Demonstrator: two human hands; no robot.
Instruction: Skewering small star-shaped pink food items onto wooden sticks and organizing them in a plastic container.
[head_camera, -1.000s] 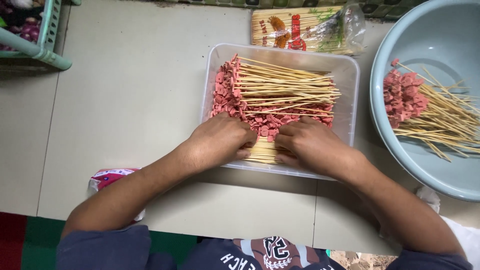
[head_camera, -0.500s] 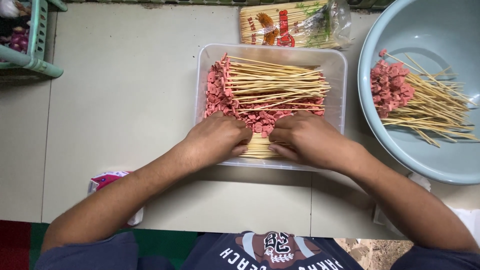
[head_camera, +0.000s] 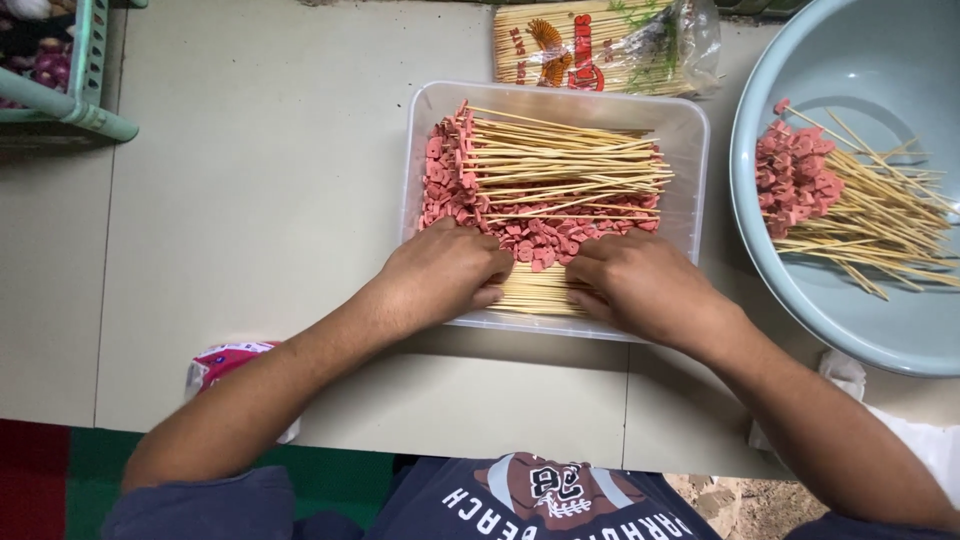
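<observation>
Both hands rest palm-down inside the clear plastic tub (head_camera: 690, 130) at the centre of the frame: the left hand (head_camera: 445, 270) and the right hand (head_camera: 640, 280) press on a flat layer of bare-ended skewers (head_camera: 530, 290) along the tub's near edge, fingers curled and close together, though whether they pinch any sticks cannot be seen under the knuckles. The likely trouble is the sharp stick ends, which could prick a palm if the hands push down harder. Pressure at the near rim could also tip the light tub and spill the pile. The loose upper sticks lie at slightly crossed angles, so dragging the lower bundle could snag them and pull pink meat pieces (head_camera: 545, 235) off. The tub holds two rows of skewers, meat ends meeting in an L along its left side and middle. At the right edge, a pale blue basin (head_camera: 800, 290) holds another, smaller heap of meat skewers (head_camera: 850, 200). Above the tub, at the top of the frame, lies an opened bag of plain sticks (head_camera: 600, 45), and a green basket (head_camera: 90, 100) sits at the upper left.
</observation>
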